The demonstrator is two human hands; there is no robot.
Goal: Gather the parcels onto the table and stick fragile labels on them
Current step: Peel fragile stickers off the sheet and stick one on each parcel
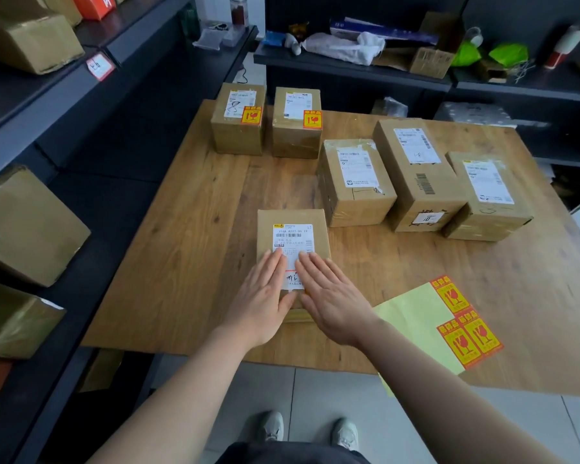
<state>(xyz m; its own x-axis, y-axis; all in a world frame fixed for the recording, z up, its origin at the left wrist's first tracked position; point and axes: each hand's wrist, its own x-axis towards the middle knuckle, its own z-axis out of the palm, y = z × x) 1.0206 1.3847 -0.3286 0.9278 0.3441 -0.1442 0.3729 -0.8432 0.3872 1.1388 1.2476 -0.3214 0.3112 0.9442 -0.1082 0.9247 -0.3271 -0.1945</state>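
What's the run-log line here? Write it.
left hand, right hand: flat on near parcel | sticker sheet: at right | back-left parcels: both labelled

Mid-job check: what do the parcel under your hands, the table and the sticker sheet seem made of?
Parcel: brown cardboard, matt, with a white paper label. Table: wood or wood veneer, matt; grain and knots show. Sticker sheet: thin pale-yellow backing paper, lying flat, holding red-and-yellow stickers, probably paper.

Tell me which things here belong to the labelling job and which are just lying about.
Job: near parcel, left hand, right hand, two labelled parcels, three unlabelled parcels, fragile label sheet, table.
Lying about: jar, green bags, white plastic bag.
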